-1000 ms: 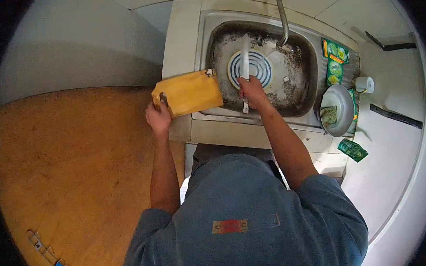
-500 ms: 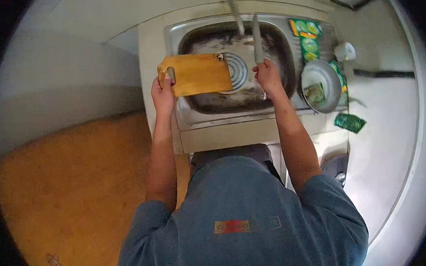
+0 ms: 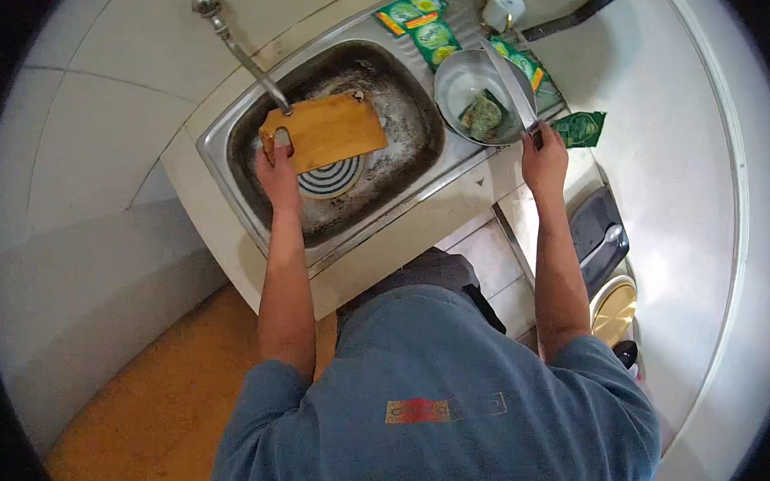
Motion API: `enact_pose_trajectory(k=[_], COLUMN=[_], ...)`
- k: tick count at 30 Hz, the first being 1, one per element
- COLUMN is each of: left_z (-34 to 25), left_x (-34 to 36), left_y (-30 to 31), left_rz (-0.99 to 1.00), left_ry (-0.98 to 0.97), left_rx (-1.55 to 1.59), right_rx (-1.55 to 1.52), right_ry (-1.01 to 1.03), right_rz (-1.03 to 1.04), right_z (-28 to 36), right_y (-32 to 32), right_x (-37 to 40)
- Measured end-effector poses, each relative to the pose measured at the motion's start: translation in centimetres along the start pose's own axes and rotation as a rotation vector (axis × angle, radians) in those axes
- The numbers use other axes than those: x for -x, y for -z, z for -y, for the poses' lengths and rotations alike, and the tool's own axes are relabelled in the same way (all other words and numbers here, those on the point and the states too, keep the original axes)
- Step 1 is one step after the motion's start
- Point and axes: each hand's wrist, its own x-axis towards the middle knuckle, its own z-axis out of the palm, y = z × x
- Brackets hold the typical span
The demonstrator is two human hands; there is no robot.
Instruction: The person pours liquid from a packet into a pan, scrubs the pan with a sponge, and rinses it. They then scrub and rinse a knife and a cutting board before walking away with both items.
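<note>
My left hand (image 3: 278,178) grips a wooden cutting board (image 3: 332,134) by its handle end, thumb at the hole, above the sink (image 3: 403,165). Below the board, a plate with dark rings (image 3: 334,179) lies in the basin, partly covered. My right hand (image 3: 544,161) is closed round the handle of a knife (image 3: 511,81). Its long blade points up and away, passing over the right side of a metal bowl (image 3: 456,83). Inside that bowl sits a green scouring sponge (image 3: 483,115).
A faucet (image 3: 256,69) reaches over the basin. Green packets (image 3: 434,39) and a white mug (image 3: 503,9) stand on the drainboard. Another green packet (image 3: 581,129) lies right of my right hand. Lower right are a dark tray with a spoon (image 3: 609,236) and a round gold-coloured lid (image 3: 614,305).
My view has turned toward the right. The knife has gone from over the basin to over the bowl with my right hand. The board stays in my left hand above the sink.
</note>
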Motion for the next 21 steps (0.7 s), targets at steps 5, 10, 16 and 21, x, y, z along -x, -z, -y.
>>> enact_pose_trajectory(k=[5, 10, 16, 21], left_z=[-1.3, 0.2, 0.7, 0.4], left_x=[0.7, 0.0, 0.1, 0.5], left_y=[-1.1, -0.2, 0.3, 0.3], left_rz=[-0.041, -0.042, -0.064, -0.075], left_ry=[0.088, 0.129, 0.219, 0.221], left_rx=[0.237, 0.173, 0.216, 0.383], right_rx=[0.035, 0.056, 0.137, 0.111], right_ry=[-0.074, -0.074, -0.108, 0.095], right_rz=[0.04, 0.033, 0.071, -0.041], right_z=[-0.4, 0.1, 0.0, 3.9], right_y=[-1.9, -4.0, -4.3, -3.5], right_x=[-2.8, -4.7, -5.1, -3.8])
